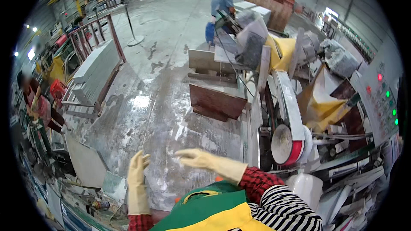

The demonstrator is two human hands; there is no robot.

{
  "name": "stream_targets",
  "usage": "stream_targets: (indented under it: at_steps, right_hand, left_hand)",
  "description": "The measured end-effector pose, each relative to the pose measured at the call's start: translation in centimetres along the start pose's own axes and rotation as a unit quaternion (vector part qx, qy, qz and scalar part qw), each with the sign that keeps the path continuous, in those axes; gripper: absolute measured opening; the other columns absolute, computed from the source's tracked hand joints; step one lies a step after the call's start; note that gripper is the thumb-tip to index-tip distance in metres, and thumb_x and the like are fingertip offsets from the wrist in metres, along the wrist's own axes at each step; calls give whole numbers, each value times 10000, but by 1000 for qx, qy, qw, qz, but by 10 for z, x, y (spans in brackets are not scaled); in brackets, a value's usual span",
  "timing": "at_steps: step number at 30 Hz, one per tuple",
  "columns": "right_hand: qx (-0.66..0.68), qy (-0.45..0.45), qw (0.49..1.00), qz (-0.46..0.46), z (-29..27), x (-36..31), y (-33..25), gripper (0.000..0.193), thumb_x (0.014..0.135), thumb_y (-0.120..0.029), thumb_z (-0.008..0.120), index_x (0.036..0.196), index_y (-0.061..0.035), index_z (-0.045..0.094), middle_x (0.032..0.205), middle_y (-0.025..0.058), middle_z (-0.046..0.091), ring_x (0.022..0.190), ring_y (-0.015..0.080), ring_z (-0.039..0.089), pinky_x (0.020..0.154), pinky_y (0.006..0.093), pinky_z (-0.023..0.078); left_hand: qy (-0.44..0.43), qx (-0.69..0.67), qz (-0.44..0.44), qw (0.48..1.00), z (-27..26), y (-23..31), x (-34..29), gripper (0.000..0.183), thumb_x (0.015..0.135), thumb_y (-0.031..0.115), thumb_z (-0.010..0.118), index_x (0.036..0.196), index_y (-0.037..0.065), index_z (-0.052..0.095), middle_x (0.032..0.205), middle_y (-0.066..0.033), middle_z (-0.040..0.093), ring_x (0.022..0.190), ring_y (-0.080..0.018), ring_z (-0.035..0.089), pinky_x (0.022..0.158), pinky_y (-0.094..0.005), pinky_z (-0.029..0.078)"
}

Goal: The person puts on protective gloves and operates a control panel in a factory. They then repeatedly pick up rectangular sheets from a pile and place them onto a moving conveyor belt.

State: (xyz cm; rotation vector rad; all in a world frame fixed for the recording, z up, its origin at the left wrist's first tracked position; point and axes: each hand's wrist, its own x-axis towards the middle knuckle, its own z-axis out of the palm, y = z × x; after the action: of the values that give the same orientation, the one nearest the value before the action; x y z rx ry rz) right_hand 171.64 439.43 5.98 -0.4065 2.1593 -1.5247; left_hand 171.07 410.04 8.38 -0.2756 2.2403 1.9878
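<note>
Both my hands wear long cream rubber gloves, with red-and-black checked sleeves behind them. My left hand (138, 162) is raised in front of me, its fingers slightly bent and nothing in them. To its right, my right hand (195, 158) reaches leftward with its fingers stretched out, holding nothing. A gap separates the two hands, and wet concrete floor (160, 119) shows beneath them. A green and yellow apron (214, 207) covers my front. Nearest my left hand are a pale leaning slab (87, 162) and a small greenish slab (114, 186).
At right stands a machine with a red-rimmed belt wheel (286, 145) and a lit control panel (380, 98). Brown boards (217, 102) stand beside it. A metal cart (98, 107) carries pale slabs (98, 70) at left. One person (221, 3) works farther off; another (36, 98) is at far left.
</note>
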Motion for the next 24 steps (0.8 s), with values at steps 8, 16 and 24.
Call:
stream_targets:
  at_steps: [8, 16, 24]
  right_hand:
    - [-396, 491, 763, 140, -253, -252, 104, 619, 783, -181, 804, 1355, -45, 610, 1304, 163, 663, 1208, 299, 628, 1043, 391, 474]
    - [-501, 320, 739, 317, -302, -359, 169, 510, 885, -211, 687, 1368, -68, 608, 1276, 173, 650, 1212, 314, 584, 1045, 429, 441]
    - [-540, 278, 740, 289, -304, -361, 145, 424, 986, -241, 571, 1381, -92, 605, 1249, 183, 637, 1216, 329, 541, 1046, 467, 407]
  left_hand:
    - [-257, 45, -52, 964, 174, -12, -15, 584, 1074, 432, 479, 1541, 92, 392, 1389, -152, 622, 1217, -254, 641, 1044, -394, 499]
    - [-166, 110, -127, 972, 196, -15, -45, 594, 1088, 470, 362, 1562, 113, 350, 1476, -63, 570, 1311, -195, 580, 1100, -323, 446]
    - [-200, 74, -155, 965, 212, -46, -41, 596, 1077, 429, 382, 1559, 80, 353, 1492, -79, 552, 1324, -200, 563, 1118, -313, 440]
